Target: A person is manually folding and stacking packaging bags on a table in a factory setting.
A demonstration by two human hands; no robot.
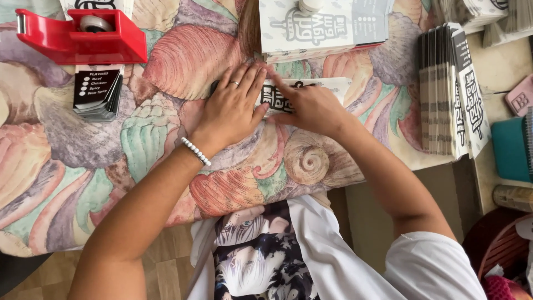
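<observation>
Both hands are down flat on the table, side by side, pressing a white printed card [311, 89] against the shell-patterned cloth [66, 161]. The left hand [233, 108] lies palm-down, fingers spread and straight, covering the card's left end; a ring sits on one finger and a white bead bracelet [196, 151] circles the wrist. The right hand [311, 105] rests on the card's middle, fingers stretched out, one fingertip touching the left hand's fingertips. Neither hand is closed around anything; both simply press. The card's right end pokes out past the right hand. Just beyond it lies a stack of cards [322, 25]. Far left sits a red tape dispenser [83, 36], with a dark pile [99, 91] below it. At right, a fanned bundle [452, 91].
</observation>
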